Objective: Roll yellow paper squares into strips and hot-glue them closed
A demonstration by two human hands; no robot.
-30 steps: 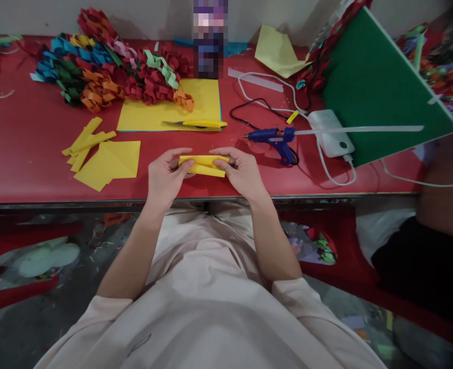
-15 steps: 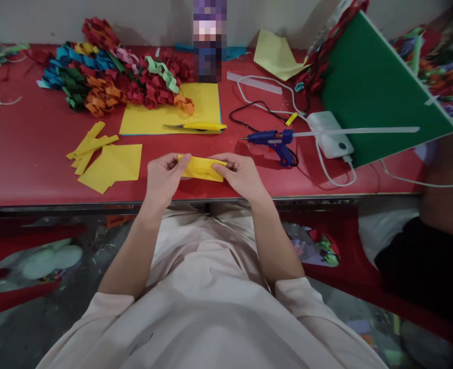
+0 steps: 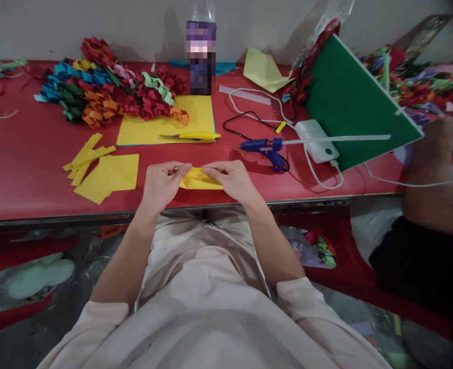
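Note:
Between my two hands is a piece of folded yellow paper (image 3: 200, 180), held near the table's front edge. My left hand (image 3: 164, 183) pinches its left end, thumb on top. At the upper right part of the paper, my right hand (image 3: 234, 178) is closed with its thumb pressed on the sheet. Yellow paper squares (image 3: 113, 175) and several folded yellow strips (image 3: 88, 158) lie to the left. Beyond my hands a yellow utility knife (image 3: 198, 136) rests on a yellow sheet (image 3: 138, 134). A blue glue gun (image 3: 267, 148) with a long glue stick lies to the right.
Colourful paper chains (image 3: 107, 92) are heaped at the back left of the red table (image 3: 26, 154). A green board (image 3: 349, 107) leans at the right, beside a white power strip (image 3: 316, 141) and its cables. Another person's arm (image 3: 430, 159) is at the far right.
The paper's upper edge has been folded over, and my right thumb has moved left along it. The whole view has shifted slightly, with the far table lower in the picture.

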